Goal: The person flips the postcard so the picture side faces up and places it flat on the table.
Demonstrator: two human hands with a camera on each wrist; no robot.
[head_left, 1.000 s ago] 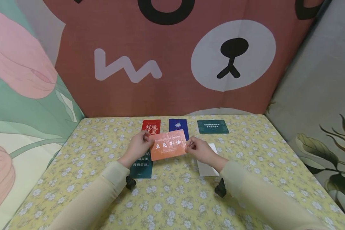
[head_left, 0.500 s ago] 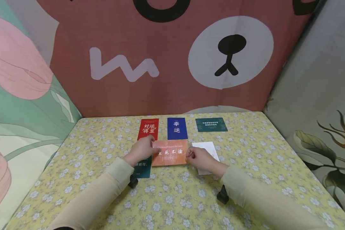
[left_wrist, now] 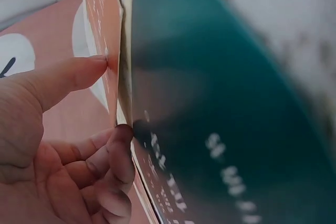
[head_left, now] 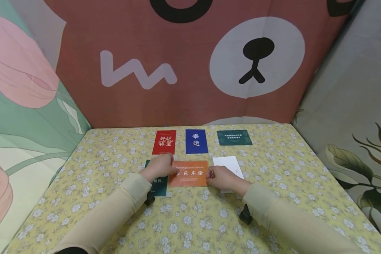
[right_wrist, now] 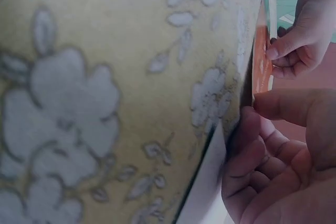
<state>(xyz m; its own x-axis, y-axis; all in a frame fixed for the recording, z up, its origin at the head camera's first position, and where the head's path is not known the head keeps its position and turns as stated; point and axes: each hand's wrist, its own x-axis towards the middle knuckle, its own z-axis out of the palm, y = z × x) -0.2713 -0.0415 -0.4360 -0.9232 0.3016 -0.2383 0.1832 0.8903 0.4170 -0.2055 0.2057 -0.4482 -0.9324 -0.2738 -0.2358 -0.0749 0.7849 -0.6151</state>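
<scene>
An orange card point(head_left: 190, 178) with white Chinese characters is at or just above the tabletop, between both hands. My left hand point(head_left: 158, 165) holds its left edge, thumb on the printed face and fingers curled at the border. In the left wrist view a narrow gap shows between the orange card point(left_wrist: 107, 30) and the teal card point(left_wrist: 199, 93). My right hand point(head_left: 223, 178) pinches the opposite edge between thumb and forefinger, as the right wrist view shows. Partly under the left hand lies a teal card point(head_left: 159, 188); a white card point(head_left: 226, 162) is partly covered by the right hand.
Behind the hands lie a red card point(head_left: 164, 142), a blue card point(head_left: 196, 141) and a dark green card point(head_left: 234, 137) in a row. They rest on a yellow floral tablecloth point(head_left: 190, 225). A brown bear-print backdrop point(head_left: 190, 106) rises at the table's far edge.
The orange card has come down and toward me from a tilted, raised position and is now level, uncovering the red and blue cards. Both hands have moved with it, still holding its edges.
</scene>
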